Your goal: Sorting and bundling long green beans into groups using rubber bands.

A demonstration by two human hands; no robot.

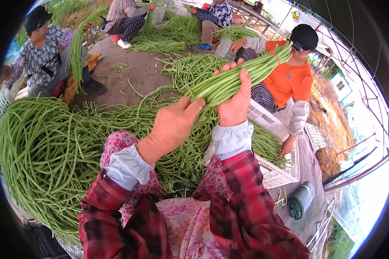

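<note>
A bundle of long green yardlong beans (236, 82) slants up to the right in front of me, bound near its upper end by a red band (277, 58). My right hand (235, 97) supports it from beneath, thumb on the near side and fingertips showing beyond it. Lower on the bundle, my left hand (178, 124) grips the beans between thumb and fingers. Where the strands run down behind my left hand, they are hidden. Under both hands spreads a loose heap of the same beans (133, 119), reaching up to my knees.
A large mound of beans (45, 145) rises at my left. To the right stands a white plastic crate (278, 179) holding beans, with a co-worker's hand (288, 145) at it. A rolled dark sheet (300, 200) lies on the ground. Several other people sit around more bean piles (168, 32).
</note>
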